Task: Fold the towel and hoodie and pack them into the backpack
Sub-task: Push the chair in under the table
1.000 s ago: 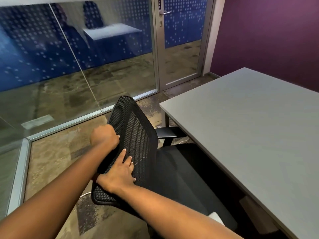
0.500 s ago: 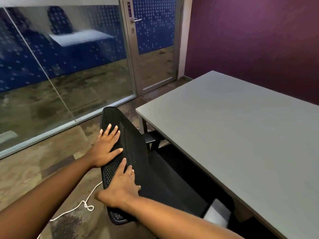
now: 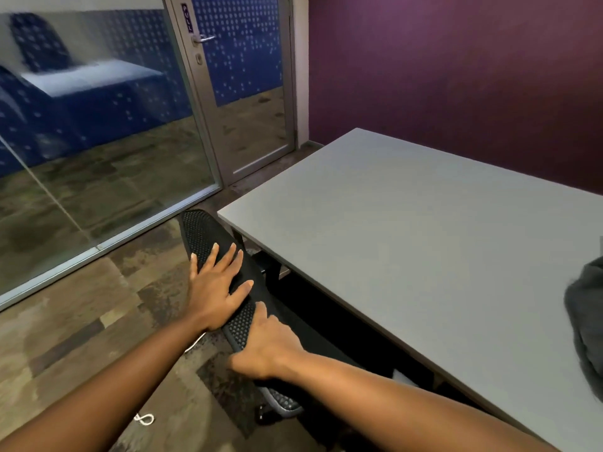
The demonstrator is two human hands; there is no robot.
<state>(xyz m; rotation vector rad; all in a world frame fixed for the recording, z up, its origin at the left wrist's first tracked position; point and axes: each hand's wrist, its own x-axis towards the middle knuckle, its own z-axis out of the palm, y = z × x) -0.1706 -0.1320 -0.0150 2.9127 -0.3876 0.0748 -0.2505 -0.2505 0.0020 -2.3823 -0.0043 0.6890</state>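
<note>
A dark grey piece of fabric point(image 3: 587, 324) lies on the grey table point(image 3: 424, 243) at the right edge of view, mostly cut off; I cannot tell whether it is the towel or the hoodie. No backpack is in view. My left hand point(image 3: 215, 288) rests flat, fingers spread, on the back of a black mesh office chair point(image 3: 208, 236). My right hand point(image 3: 264, 347) curls over the top edge of the same chair back. The chair's seat is tucked under the table edge.
A glass wall point(image 3: 81, 141) and a glass door point(image 3: 241, 93) with a metal handle close off the left and far side. A purple wall point(image 3: 456, 76) stands behind the table. A white cord point(image 3: 143, 419) lies on the patterned carpet by the chair.
The chair has moved in toward the table, its seat now under the edge. My left hand went from a fist grip to flat on the back. The view swung right, revealing the grey fabric.
</note>
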